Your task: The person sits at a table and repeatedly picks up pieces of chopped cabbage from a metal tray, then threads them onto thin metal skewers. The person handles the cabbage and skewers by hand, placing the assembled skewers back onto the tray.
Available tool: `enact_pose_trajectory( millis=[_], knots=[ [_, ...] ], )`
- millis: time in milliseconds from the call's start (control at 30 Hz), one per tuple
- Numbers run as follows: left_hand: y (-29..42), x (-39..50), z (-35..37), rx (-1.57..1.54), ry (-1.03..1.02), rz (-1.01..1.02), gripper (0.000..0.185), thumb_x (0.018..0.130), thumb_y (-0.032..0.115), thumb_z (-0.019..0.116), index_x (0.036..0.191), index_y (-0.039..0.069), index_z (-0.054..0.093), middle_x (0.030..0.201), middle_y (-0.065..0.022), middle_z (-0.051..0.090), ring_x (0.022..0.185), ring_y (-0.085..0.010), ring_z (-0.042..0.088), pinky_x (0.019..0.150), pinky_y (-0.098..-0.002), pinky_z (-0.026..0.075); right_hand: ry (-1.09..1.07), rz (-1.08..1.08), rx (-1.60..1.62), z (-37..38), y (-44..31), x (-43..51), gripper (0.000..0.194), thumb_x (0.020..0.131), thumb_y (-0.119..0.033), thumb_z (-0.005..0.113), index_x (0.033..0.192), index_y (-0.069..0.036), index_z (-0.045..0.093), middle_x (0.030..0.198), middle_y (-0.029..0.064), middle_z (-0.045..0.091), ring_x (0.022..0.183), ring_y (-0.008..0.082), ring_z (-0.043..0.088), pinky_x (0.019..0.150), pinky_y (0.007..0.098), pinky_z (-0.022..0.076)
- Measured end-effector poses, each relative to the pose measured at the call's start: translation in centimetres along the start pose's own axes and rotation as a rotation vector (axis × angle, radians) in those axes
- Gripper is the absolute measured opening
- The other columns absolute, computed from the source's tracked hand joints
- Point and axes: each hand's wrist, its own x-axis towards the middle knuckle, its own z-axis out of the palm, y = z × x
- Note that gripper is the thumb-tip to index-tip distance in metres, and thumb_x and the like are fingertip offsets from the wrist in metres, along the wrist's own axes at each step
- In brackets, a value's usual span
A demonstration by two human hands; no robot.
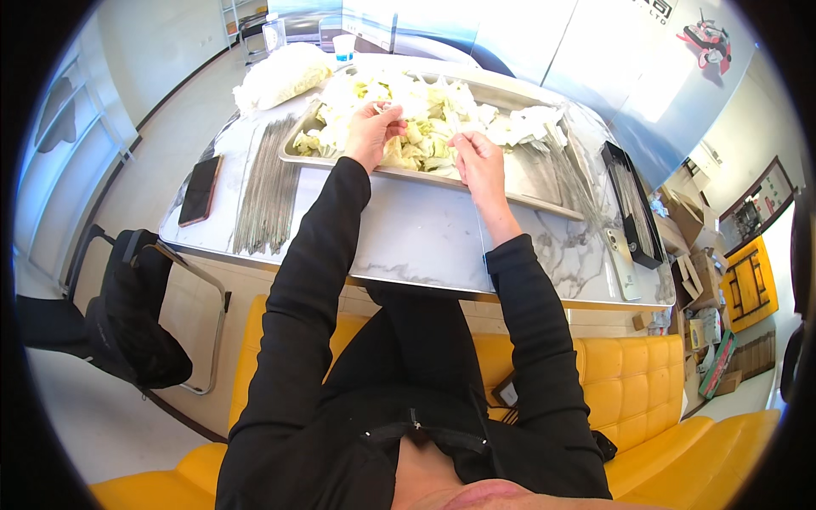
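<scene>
My left hand [375, 135] is over the near rim of a metal tray [312, 159], its fingers pinching a small pale piece of leaf. Beside it, my right hand [479, 164] grips a thin metal skewer [479, 236] that runs down past the table's near edge. Torn cabbage leaves [417, 131] fill the left and middle of the tray. At the tray's right end lie thin skewers with pale leaves [535, 124] on their far ends. A bundle of bare metal skewers [266, 191] lies left of the tray.
A dark phone [201, 191] lies on the marble-patterned table at left, and a pale phone [621, 264] at right by a black box [650, 252] of skewers. Behind the tray are a pale cabbage [284, 76], a paper cup [344, 48] and a clear bottle [274, 33].
</scene>
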Motion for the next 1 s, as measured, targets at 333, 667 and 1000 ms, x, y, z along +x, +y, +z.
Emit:
enact_pose_trajectory(
  millis=[333,667,1000],
  knots=[
    [-1.7,1.4,0.9,-0.077,0.035,0.004,0.006,0.081,0.000,0.066,0.086,-0.001,0.061,0.075,-0.0068,0.062,0.060,-0.0144,0.060,0.052,-0.0235,0.049,-0.089,0.009,0.055,0.2,-0.4,-0.6,0.015,0.089,-0.012,0.052,0.090,0.000,0.061,0.057,-0.0009,0.049,0.045,0.0036,0.036,0.041,0.0202,0.0260],
    [-1.0,1.2,0.9,-0.120,0.029,0.033,0.012,0.080,-0.001,0.066,0.086,0.003,0.057,0.071,-0.0035,0.059,0.058,-0.0121,0.058,0.050,-0.0229,0.046,-0.165,-0.040,-0.010,0.8,-0.8,-1.2,0.019,0.091,-0.013,0.050,0.096,0.000,0.063,0.053,-0.0033,0.046,0.044,0.0032,0.035,0.041,0.0199,0.0260],
    [-0.9,1.3,0.6,-0.189,0.040,0.032,0.013,0.080,-0.001,0.066,0.082,0.006,0.055,0.072,-0.0031,0.059,0.058,-0.0128,0.057,0.051,-0.0242,0.046,-0.178,-0.017,-0.179,1.1,-0.9,-1.3,0.022,0.091,-0.015,0.052,0.097,0.001,0.066,0.052,-0.0031,0.046,0.045,0.0035,0.039,0.043,0.0201,0.0307]
  ],
)
